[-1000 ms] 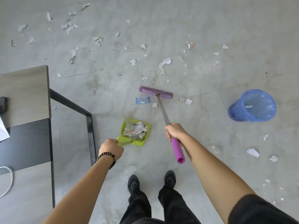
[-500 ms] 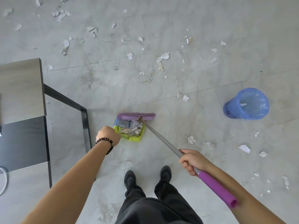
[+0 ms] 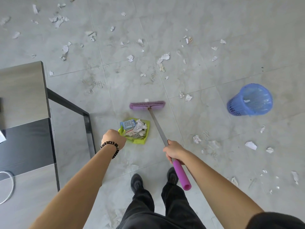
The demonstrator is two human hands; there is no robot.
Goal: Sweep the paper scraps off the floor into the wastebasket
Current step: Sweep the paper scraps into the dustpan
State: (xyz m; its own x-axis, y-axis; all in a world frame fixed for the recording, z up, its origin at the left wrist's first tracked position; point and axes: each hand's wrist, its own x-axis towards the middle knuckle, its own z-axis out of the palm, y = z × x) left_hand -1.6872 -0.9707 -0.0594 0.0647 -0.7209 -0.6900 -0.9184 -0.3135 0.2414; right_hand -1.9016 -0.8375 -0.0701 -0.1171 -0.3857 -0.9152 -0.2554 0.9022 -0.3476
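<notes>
Gripping the broom (image 3: 156,123), right hand (image 3: 174,150) sits beside the dustpan (image 3: 145,138).

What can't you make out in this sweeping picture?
All in the head view:
1. Dustpan handle: mostly covered by the left hand gripping it.
2. Wastebasket contents: its wall and shiny liner hide most.
3. Blue packet print: too small to read.
4. White cable: cut off by the left edge.
5. Right hand fingers on the broom: mostly hidden under the hand's back.
</notes>
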